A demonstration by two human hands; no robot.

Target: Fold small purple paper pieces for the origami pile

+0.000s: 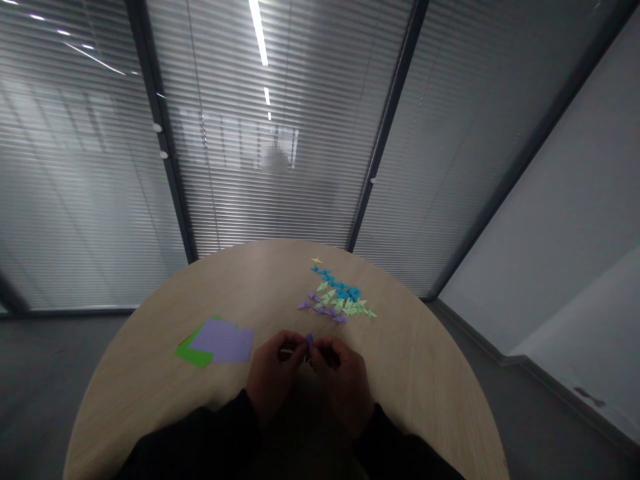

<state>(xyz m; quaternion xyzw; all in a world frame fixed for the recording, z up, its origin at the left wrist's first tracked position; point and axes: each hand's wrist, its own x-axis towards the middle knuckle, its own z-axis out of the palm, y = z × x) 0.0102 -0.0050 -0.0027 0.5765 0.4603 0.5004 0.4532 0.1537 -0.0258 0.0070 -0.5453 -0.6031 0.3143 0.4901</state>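
Observation:
Between my fingertips, near the front of the round table, is a small folded piece of purple paper (310, 339). My left hand (278, 367) pinches it from the left, thumb and fingers closed. From the other side my right hand (341, 375) grips the same piece, its fingers curled in. Most of the folded paper is hidden by my fingers, so its exact shape cannot be made out. Left of my left hand lie purple paper sheets (225, 341), partly over green paper (196, 357). Beyond my hands sit several small folded paper figures, purple (304, 305), pale green (369, 312), blue (354, 293) and yellow (316, 261).
The round wooden table (425, 373) has a curved edge on the far side and both flanks. Behind it stand glass panels with blinds (280, 200) in dark frames. A white wall (560, 233) rises on the right, above grey floor (475, 347).

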